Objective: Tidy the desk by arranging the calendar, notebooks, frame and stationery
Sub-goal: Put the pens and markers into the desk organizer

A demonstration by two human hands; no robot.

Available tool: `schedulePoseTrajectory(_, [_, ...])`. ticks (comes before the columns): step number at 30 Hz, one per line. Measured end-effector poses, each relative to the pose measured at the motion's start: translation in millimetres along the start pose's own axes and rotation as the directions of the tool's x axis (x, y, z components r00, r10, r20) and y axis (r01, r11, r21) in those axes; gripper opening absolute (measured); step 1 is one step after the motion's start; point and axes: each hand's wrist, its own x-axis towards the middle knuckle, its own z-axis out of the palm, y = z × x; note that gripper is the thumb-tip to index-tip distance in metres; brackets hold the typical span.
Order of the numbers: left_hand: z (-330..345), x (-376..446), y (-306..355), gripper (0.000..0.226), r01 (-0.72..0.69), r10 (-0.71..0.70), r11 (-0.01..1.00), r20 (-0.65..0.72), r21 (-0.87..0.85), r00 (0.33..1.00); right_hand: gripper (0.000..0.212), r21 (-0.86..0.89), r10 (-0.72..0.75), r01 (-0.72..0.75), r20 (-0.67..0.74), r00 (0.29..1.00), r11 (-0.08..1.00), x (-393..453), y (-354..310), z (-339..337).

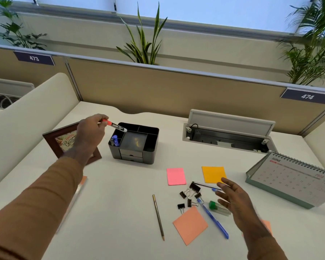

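My left hand (pixel 89 134) grips a red-capped marker (pixel 114 125), its tip over the back left slot of the black desk organiser (pixel 139 156), where blue markers (pixel 115 140) stand. A brown picture frame (pixel 53 142) stands behind that hand. My right hand (pixel 236 201) hovers open, fingers spread, over a green-capped tube (pixel 217 207), a blue pen (pixel 213 219), a dark pen (pixel 204 185) and several black binder clips (pixel 190 193). A pencil (pixel 158 216) lies to their left. The desk calendar (pixel 291 178) stands at the right. A notebook (pixel 77 190) lies mostly hidden under my left arm.
Pink (pixel 176 176), orange-yellow (pixel 213 174) and salmon (pixel 190 225) sticky notes lie around the clips. An open cable hatch (pixel 227 136) is set into the desk at the back right. Tan partitions close off the back, a cream divider (pixel 26 117) the left.
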Motion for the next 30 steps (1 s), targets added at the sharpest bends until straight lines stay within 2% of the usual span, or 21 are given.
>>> schedulePoseTrajectory(4, [5.6,6.9,-4.3,0.024,-0.109,0.103,0.974,0.037,0.198,0.994,0.029,-0.012,0.011,-0.012,-0.046,0.999,1.000,-1.7,2.3,-11.7])
schedulePoseTrajectory(8, [16.5,10.0,-8.3,0.025,-0.204,0.163,0.913,0.142,0.354,0.976,0.025,-0.069,0.025,-0.030,-0.073,0.997,0.997,-4.0,7.8,-14.2])
schedulePoseTrajectory(11, [20.9,13.6,-8.8,0.028,-0.262,0.178,0.853,0.219,0.452,0.959,0.023,-0.169,0.012,-0.024,-0.070,0.997,0.985,-5.3,14.4,-12.4])
schedulePoseTrajectory(13, [22.5,16.7,-8.3,0.032,-0.292,0.187,0.816,0.250,0.498,0.950,0.022,-0.297,-0.021,0.005,-0.051,0.998,0.955,-5.0,21.7,-9.0])
schedulePoseTrajectory(18, [26.9,27.1,-0.8,0.035,-0.329,0.194,0.772,0.290,0.544,0.937,0.027,-0.654,-0.088,0.086,0.031,0.996,0.752,-2.9,44.6,3.0])
schedulePoseTrajectory(20, [27.0,31.4,0.6,0.035,-0.341,0.185,0.752,0.316,0.564,0.930,0.028,-0.743,-0.089,0.104,0.060,0.994,0.661,-4.1,48.9,6.9])
schedulePoseTrajectory(30, [41.2,26.8,-15.3,0.041,-0.334,0.046,0.736,0.450,0.588,0.892,0.027,-0.804,-0.143,0.113,0.035,0.989,0.583,-5.6,43.7,3.1])
